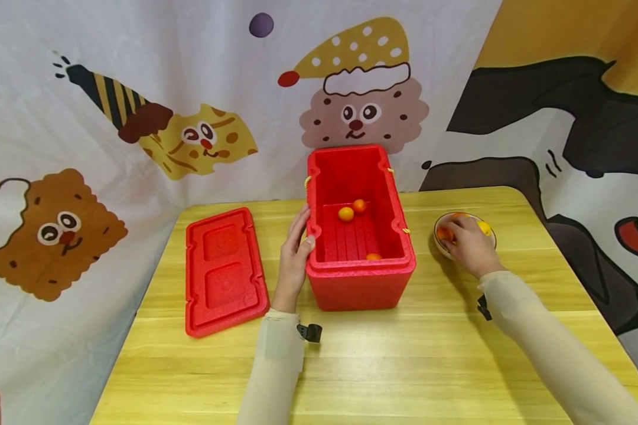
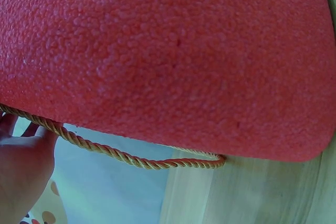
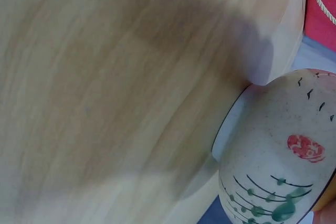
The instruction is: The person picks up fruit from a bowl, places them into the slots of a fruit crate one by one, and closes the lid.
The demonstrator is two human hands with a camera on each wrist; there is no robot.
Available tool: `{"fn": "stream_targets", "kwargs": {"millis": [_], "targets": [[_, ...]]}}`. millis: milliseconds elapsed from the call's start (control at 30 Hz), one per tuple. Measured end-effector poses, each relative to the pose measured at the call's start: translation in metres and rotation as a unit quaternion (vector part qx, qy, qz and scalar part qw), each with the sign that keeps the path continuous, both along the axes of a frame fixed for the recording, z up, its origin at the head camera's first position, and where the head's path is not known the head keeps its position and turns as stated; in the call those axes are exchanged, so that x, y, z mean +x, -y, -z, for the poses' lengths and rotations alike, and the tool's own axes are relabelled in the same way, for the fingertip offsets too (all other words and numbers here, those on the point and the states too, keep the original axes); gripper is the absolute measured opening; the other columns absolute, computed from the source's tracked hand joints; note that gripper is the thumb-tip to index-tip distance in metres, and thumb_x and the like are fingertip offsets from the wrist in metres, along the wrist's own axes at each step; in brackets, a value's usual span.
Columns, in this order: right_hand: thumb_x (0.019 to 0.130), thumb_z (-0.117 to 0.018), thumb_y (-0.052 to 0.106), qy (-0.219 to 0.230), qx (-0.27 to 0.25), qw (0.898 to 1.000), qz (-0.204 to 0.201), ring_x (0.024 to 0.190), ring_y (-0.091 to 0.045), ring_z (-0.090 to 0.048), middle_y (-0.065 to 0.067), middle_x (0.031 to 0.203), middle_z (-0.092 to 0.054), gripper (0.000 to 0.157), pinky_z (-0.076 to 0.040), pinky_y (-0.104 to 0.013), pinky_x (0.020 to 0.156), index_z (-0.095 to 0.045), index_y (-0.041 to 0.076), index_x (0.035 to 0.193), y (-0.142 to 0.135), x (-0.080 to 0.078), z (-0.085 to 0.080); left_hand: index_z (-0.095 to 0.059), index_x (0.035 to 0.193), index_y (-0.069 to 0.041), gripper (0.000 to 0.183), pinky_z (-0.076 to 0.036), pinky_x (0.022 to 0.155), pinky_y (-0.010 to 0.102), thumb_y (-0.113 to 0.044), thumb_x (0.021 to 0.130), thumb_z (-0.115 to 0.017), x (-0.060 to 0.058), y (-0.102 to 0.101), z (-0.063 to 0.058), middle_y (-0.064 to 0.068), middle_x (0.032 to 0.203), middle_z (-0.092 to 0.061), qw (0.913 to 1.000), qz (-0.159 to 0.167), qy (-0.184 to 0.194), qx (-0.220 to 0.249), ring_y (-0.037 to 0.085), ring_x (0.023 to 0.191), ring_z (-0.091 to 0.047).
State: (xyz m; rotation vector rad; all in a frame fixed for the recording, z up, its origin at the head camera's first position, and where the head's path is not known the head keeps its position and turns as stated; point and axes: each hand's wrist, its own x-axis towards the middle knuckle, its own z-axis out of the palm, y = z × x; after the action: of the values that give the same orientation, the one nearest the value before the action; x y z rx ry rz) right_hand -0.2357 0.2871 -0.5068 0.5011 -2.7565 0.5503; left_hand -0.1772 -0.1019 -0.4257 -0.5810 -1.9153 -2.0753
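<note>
Here, unreadable red mark (image 3: 306,148) on bowl (image 3: 268,114)

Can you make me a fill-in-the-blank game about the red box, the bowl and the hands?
1. Inside the red rectangular foam box, ____ small round orange fruits show.
2. The flat red foam lid lies to the ____ of the box.
3. The ____ hand is at the round white patterned bowl.
4. The left hand touches the ____, not the lid.

Missing words: three; left; right; box.

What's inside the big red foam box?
A small, round, yellow-orange fruit, a redder one, and another partly hidden by the near wall. Anything else behind that wall can't be seen.
</note>
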Motion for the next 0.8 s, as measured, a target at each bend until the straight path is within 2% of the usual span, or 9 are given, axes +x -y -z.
{"fn": "stream_targets", "kwargs": {"millis": [100,300,567,633,733,800], "targets": [[0.078,-0.075,-0.004,0.001,-0.007,1.0,-0.003,0.109,-0.047,-0.046,-0.024,0.114,-0.053,0.031,-0.042,-0.06,0.091,-0.066,-0.005,0.107,-0.002,0.0,0.001,-0.035,0.142,0.016,0.054,-0.03,0.111,0.047,-0.002,0.092,-0.044,0.0,0.0,0.0,0.029,0.153,-0.026,1.0,0.0,-0.002,0.0,0.035,0.142,-0.026],[0.083,-0.074,0.001,0.03,-0.046,0.999,0.002,0.114,-0.043,-0.046,-0.022,0.117,-0.054,0.03,-0.039,-0.059,0.095,-0.066,-0.003,0.112,-0.007,0.001,-0.002,-0.035,0.143,0.016,0.054,-0.028,0.111,0.053,-0.002,0.093,-0.044,0.0,0.0,0.0,0.029,0.153,-0.026,1.0,0.003,0.001,0.0,0.035,0.142,-0.025],[0.083,-0.076,0.002,0.007,-0.097,0.995,0.008,0.108,-0.038,-0.052,-0.017,0.113,-0.059,0.031,-0.041,-0.055,0.094,-0.068,-0.004,0.112,-0.013,0.004,-0.005,-0.035,0.142,0.016,0.054,-0.032,0.11,0.046,-0.002,0.092,-0.043,0.001,0.0,-0.001,0.029,0.153,-0.026,1.0,0.001,0.002,-0.002,0.035,0.142,-0.026],[0.083,-0.076,0.001,0.004,-0.113,0.994,0.012,0.106,-0.036,-0.054,-0.015,0.113,-0.06,0.032,-0.044,-0.048,0.092,-0.068,-0.003,0.113,-0.014,0.006,-0.005,-0.035,0.142,0.016,0.054,-0.033,0.11,0.043,-0.002,0.092,-0.043,0.001,0.0,0.0,0.029,0.153,-0.026,1.0,0.0,0.003,-0.001,0.035,0.142,-0.026],[0.084,-0.075,0.001,0.006,-0.145,0.989,0.023,0.104,-0.034,-0.057,-0.014,0.114,-0.06,0.032,-0.046,-0.022,0.088,-0.068,-0.002,0.115,-0.014,0.007,-0.007,-0.035,0.143,0.015,0.054,-0.036,0.108,0.04,-0.003,0.093,-0.043,-0.001,0.001,0.002,0.028,0.154,-0.026,1.0,0.003,0.007,-0.001,0.033,0.142,-0.026],[0.085,-0.073,0.0,0.016,-0.176,0.984,0.031,0.105,-0.035,-0.059,-0.015,0.115,-0.058,0.032,-0.042,-0.007,0.082,-0.068,-0.002,0.117,-0.013,0.008,-0.009,-0.035,0.144,0.013,0.054,-0.037,0.107,0.04,-0.003,0.093,-0.044,-0.003,0.001,0.006,0.026,0.155,-0.026,0.9999,0.006,0.009,0.0,0.032,0.142,-0.026]]}}
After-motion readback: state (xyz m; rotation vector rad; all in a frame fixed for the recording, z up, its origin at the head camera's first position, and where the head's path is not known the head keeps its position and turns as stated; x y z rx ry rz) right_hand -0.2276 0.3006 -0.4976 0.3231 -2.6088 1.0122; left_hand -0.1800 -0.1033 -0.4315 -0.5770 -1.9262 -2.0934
